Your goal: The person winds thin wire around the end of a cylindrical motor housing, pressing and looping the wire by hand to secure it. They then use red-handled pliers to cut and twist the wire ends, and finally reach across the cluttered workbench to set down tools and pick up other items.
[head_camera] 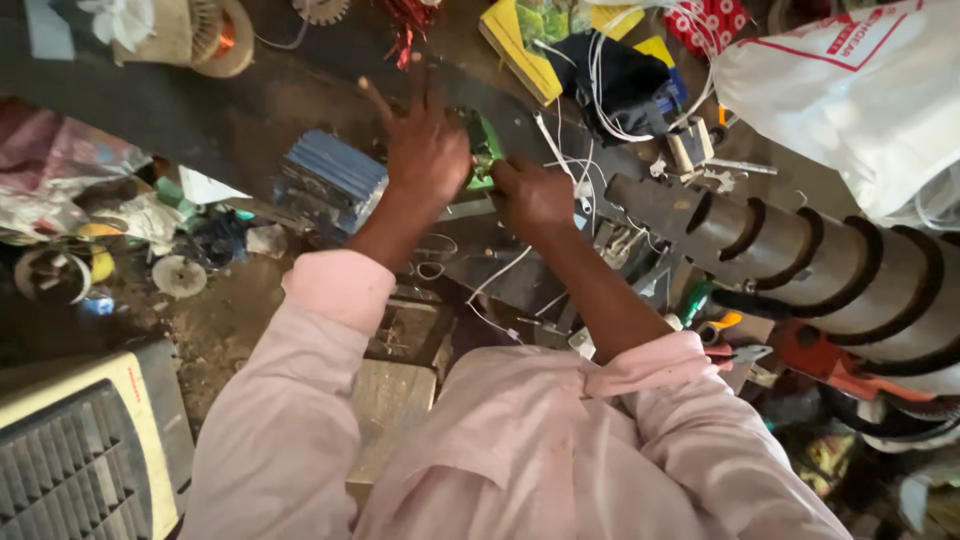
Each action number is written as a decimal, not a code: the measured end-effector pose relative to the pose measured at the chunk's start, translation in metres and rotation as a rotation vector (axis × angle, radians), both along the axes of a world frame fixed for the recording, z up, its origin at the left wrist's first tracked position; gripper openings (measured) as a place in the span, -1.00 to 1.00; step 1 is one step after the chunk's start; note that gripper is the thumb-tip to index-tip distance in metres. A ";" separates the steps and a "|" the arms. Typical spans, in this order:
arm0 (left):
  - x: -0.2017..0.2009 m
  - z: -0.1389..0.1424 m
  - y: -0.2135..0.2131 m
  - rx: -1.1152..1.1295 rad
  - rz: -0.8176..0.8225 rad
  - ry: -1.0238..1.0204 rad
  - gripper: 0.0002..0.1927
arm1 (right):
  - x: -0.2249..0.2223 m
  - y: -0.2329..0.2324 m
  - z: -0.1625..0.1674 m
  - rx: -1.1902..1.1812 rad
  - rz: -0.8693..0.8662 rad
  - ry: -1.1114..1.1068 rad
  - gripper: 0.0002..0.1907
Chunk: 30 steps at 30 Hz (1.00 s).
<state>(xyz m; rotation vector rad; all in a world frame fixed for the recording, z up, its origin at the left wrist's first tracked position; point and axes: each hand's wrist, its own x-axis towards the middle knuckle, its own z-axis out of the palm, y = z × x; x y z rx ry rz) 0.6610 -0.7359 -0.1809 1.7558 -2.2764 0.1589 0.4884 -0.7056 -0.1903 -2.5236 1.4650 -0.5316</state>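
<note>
**Both hands on a small green part, mid-bench**

Head view: person in pink sleeves leans over a cluttered dark workbench (250,110). Left hand (425,150) lies over the small green part (485,150), palm down, index and other fingers splayed up and away, so it steadies more than grips; thumb side touches the part. Right hand (532,195) is curled tight just right of the part, fingers closed; whether it pinches a tool or a wire, can't tell, knuckles hide it. White wires (560,150) run from near that hand up toward a dark bundle (620,80). Blue ribbed block (330,180) sits just left of the left wrist; big ribbed grey cylinder (830,270) lies to the right, pliers w/ orange handles (725,335) near it.

Step, as I judge it: fine work on the green part, left holding, right acting. Next move needs a steady left hand and small, precise right-hand motion; the wires are close and could snag.
</note>
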 end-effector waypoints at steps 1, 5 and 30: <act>0.002 0.002 0.000 -0.017 -0.036 0.018 -0.80 | 0.000 -0.001 0.000 -0.010 0.014 -0.002 -0.80; 0.011 0.020 0.005 -0.031 -0.162 0.136 -0.83 | -0.003 -0.006 0.001 -0.039 0.066 -0.015 -0.76; 0.026 0.046 0.026 -0.066 -0.118 0.146 -0.81 | -0.031 -0.022 -0.024 0.006 0.127 0.123 -0.90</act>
